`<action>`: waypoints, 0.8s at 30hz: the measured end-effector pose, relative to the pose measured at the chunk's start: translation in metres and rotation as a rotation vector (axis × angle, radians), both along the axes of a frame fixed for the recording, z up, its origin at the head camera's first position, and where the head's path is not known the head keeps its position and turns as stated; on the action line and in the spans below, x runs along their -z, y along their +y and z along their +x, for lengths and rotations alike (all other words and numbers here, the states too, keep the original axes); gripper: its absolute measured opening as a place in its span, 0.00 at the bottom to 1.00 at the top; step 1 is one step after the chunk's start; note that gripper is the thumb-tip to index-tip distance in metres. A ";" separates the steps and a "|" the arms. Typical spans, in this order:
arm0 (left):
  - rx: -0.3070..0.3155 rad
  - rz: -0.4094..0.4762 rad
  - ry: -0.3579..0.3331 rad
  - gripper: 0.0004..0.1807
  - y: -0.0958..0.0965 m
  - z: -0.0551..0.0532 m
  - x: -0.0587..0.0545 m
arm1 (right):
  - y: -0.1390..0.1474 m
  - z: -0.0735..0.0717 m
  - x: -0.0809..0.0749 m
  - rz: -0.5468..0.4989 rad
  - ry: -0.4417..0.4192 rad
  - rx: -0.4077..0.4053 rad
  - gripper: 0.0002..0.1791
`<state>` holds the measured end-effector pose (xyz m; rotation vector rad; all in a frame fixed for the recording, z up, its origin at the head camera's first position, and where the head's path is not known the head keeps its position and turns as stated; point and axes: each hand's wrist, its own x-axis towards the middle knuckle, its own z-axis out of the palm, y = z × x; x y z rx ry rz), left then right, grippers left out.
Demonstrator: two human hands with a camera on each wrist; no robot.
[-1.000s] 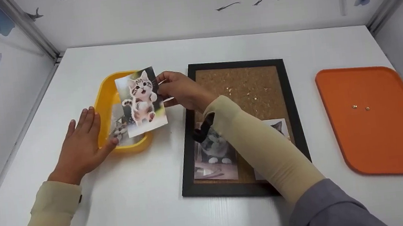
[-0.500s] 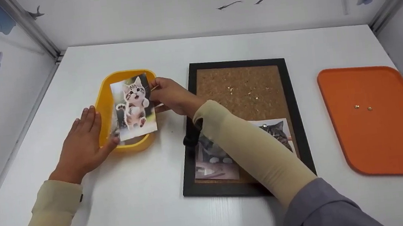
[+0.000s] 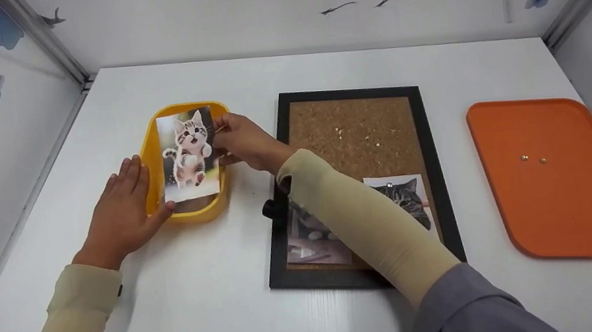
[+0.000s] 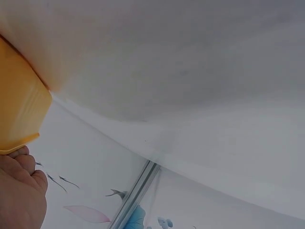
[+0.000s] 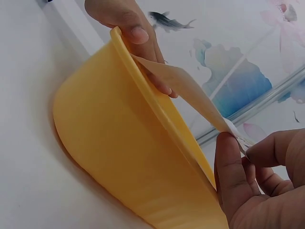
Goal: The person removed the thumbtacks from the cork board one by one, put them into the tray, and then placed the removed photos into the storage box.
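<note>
A kitten photo (image 3: 188, 155) lies over the mouth of a yellow plastic bin (image 3: 205, 215), on the left of the table in the head view. My right hand (image 3: 249, 140) pinches its right edge; the right wrist view shows thumb and fingers on the photo's edge (image 5: 186, 90), just above the bin's rim. My left hand (image 3: 117, 215) rests against the bin's left side with fingers straight, its thumb at the near rim. In the left wrist view, only part of that hand (image 4: 21, 195) shows, beside the bin (image 4: 21, 105). The photo covers most of the bin's inside.
Right of the bin lies a black-framed corkboard (image 3: 352, 121). Two cat photos, one lower left (image 3: 316, 249) and one lower right (image 3: 412, 203), are on it, partly hidden by my right arm. An orange tray (image 3: 564, 209) farther right carries two small metallic pieces (image 3: 524, 158).
My right hand has moved left and slightly down with the kitten photo, from beside the bin's right rim to over its middle. The left hand stays in place.
</note>
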<state>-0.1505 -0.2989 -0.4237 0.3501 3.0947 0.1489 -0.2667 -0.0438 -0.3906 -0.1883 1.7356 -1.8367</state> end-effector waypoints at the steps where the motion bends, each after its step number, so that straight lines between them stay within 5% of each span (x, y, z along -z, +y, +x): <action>1: -0.001 0.003 -0.003 0.53 0.000 0.000 0.000 | -0.001 0.000 -0.001 -0.003 -0.002 0.000 0.11; 14: -0.010 0.036 0.014 0.52 0.001 0.002 0.002 | -0.021 -0.001 -0.008 0.049 -0.031 0.030 0.08; 24: 0.000 0.051 0.026 0.53 0.005 0.006 0.000 | -0.035 0.003 -0.003 0.105 0.036 0.035 0.04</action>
